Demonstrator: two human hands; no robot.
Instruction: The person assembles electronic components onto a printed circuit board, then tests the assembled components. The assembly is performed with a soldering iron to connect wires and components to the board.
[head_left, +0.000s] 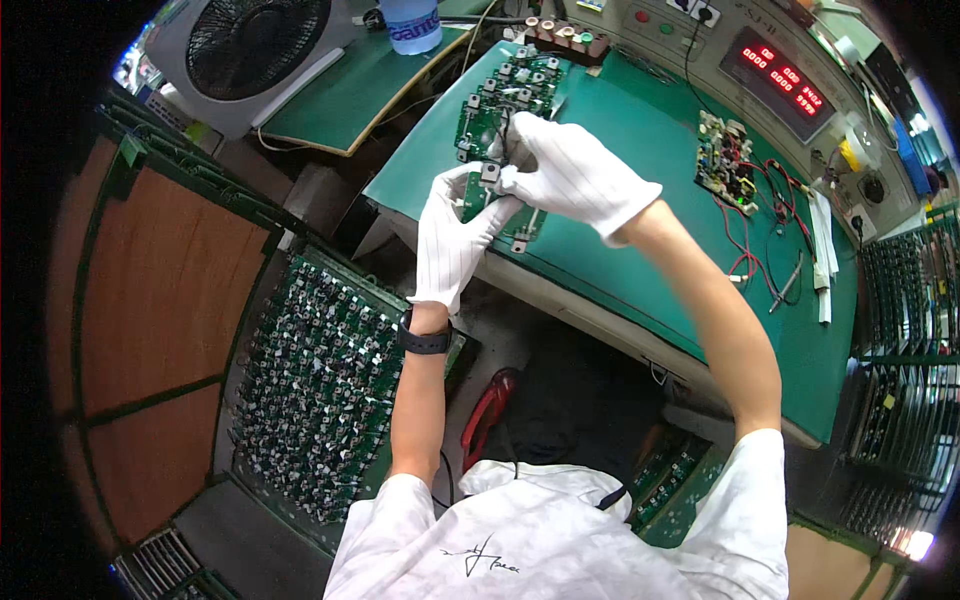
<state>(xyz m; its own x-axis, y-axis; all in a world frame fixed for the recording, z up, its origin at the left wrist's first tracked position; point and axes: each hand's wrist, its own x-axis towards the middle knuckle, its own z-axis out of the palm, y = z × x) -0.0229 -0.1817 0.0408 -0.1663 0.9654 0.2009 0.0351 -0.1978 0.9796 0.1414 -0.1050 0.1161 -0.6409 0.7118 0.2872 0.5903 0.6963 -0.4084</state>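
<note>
Both my hands wear white striped gloves and meet at the left part of the green-topped bench (620,240). My left hand (450,235) grips a small green circuit board (473,197) by its edge, fingers and thumb round it. Over the same board is my right hand (575,175), its thumb and fingers bent together at the board's upper end. A thin dark wire shows beside those fingertips; what they pinch is hidden. Just beyond my hands lies a row of similar circuit boards (510,85) with metal parts standing on them. Another metal-tabbed board end (520,240) shows below my hands.
At the bench's right lie a larger populated board (726,160), red and black leads (765,235) and white strips (822,255). Behind stands a meter with red digits (780,75). A fan (250,50) and bottle (412,25) are far left. Many boards fill a tray (315,390).
</note>
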